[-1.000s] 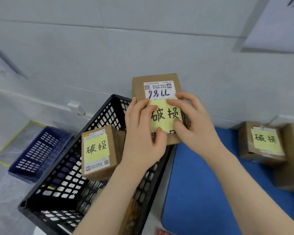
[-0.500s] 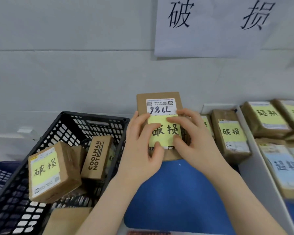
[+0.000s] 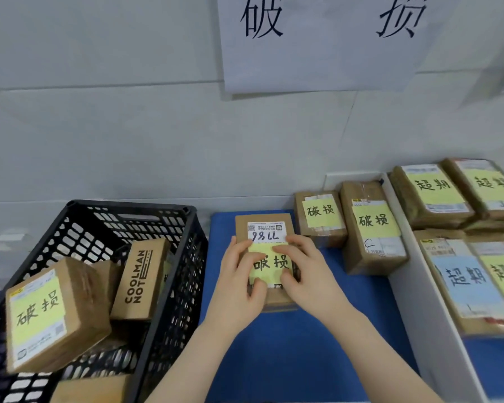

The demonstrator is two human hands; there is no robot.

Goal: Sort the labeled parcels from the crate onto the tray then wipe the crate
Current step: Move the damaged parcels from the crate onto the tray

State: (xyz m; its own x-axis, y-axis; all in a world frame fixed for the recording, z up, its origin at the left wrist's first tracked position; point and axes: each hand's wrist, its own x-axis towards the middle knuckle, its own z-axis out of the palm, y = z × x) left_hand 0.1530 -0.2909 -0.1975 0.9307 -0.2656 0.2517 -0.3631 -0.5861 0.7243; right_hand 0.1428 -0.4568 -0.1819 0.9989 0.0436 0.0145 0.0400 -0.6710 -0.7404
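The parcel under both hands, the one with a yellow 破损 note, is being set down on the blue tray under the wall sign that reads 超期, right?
Not quite. The head view shows the wall sign reads 破损, not 超期. The rest holds: the left hand and right hand are on the parcel with the yellow 破损 note, on the blue tray below that sign.

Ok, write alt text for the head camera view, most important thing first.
Both bare hands, left hand and right hand, hold a brown cardboard parcel with a yellow note on the blue tray surface. A black plastic lattice crate to the left holds more boxes; two labelled brown parcels stand to the right.
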